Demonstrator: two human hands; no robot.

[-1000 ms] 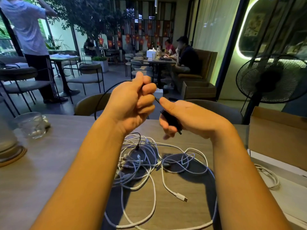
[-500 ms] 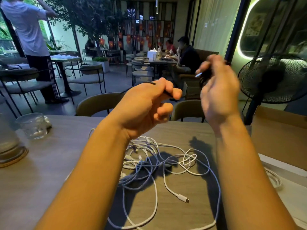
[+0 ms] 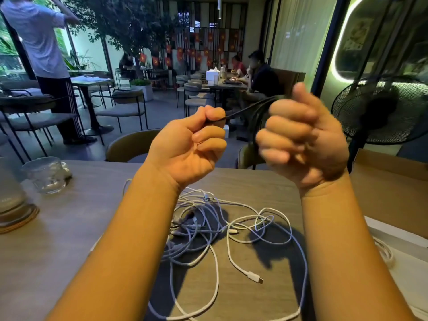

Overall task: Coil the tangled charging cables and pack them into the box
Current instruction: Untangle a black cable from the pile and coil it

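Since a second ago the right hand (image 3: 305,140) has come up from just above the pile and now sits level with the left hand (image 3: 190,144), both held in the air over the far half of the table (image 3: 69,228). Between them runs the black cable (image 3: 245,109), clear of the tabletop. The left hand pinches one stretch of it between thumb and forefinger, with the other fingers curled into the palm. The right hand is blurred, but its fingers are balled into a fist around the cable's other stretch, and a dark loop hangs off the knuckle side.

Below the wrists, the white cables (image 3: 208,228) lie in a loose tangle on the table, one strand ending in a plug (image 3: 254,276) that points toward the near edge. To the right the box (image 3: 389,193) stands open with its cardboard flap up, and a loop of white cable (image 3: 384,251) lies inside, just past the right forearm. A glass (image 3: 46,174) sits at the table's left side, well apart from the tangle, and a fan (image 3: 382,110) stands behind the box.
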